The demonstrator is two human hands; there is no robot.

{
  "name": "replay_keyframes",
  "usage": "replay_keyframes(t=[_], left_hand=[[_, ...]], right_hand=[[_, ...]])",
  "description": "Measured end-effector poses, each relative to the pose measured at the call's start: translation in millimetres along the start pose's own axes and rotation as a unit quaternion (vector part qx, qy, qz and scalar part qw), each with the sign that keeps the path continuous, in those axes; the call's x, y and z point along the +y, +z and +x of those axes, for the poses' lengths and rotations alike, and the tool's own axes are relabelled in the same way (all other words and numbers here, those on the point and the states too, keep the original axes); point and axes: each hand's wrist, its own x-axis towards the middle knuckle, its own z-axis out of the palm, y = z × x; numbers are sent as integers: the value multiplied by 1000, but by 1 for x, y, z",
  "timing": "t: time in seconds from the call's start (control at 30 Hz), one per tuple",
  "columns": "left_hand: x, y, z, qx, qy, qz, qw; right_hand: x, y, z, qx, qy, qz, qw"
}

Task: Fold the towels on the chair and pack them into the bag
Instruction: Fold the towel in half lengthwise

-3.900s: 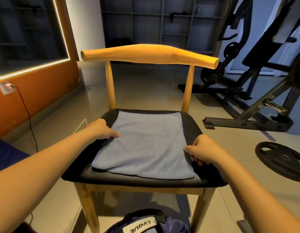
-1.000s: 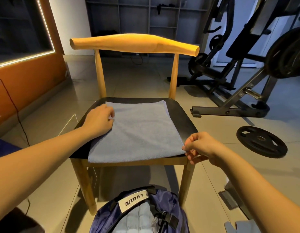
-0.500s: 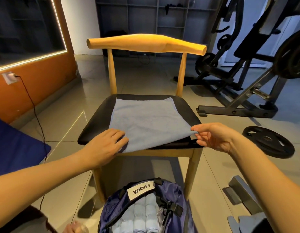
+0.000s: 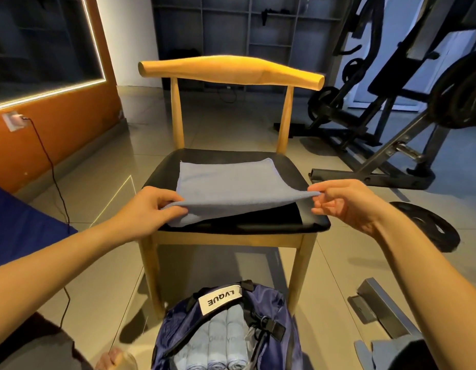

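Navy backpack (image 4: 269,303) sits open on the floor at the near edge, just in front of the chair, with rolled towels (image 4: 218,343) side by side inside it. Above it, left hand (image 4: 149,209) grips the near-left corner of the blue towel (image 4: 231,188), thumb on top and fingers curled under the cloth. Right hand (image 4: 346,201) pinches the near-right corner between thumb and forefinger; its other fingers are loosely curled and hold nothing. Both arms reach forward at about the same height, neither clearly nearer. The towel's near edge is lifted off the black chair seat (image 4: 309,222) and runs left-right between the hands. Its far half lies flat on the seat, far edge near the back posts. Likely step: fold near edge away onto far edge, so the free cloth lies beyond the fingers. Weight plate (image 4: 429,228) lies on the floor to the right.
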Motion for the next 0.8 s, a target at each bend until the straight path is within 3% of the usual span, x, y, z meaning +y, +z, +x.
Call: replay_keyframes(t=[0.17, 0.27, 0.47, 0.7, 0.8], left_hand=[[17, -30, 11, -127, -72, -140, 979], [19, -45, 20, -163, -98, -204, 960], [10, -42, 58, -47, -155, -225, 961], [-20, -5, 101, 159, -227, -238, 931], [-33, 6, 110, 173, -241, -188, 936]], right_hand=[[-11, -8, -4, -47, -68, -112, 990], [-18, -10, 0, -63, -116, -94, 987], [-21, 14, 36, -21, -165, -36, 986], [-15, 62, 126, 134, -89, -85, 983], [-9, 71, 152, 153, -56, -136, 977]])
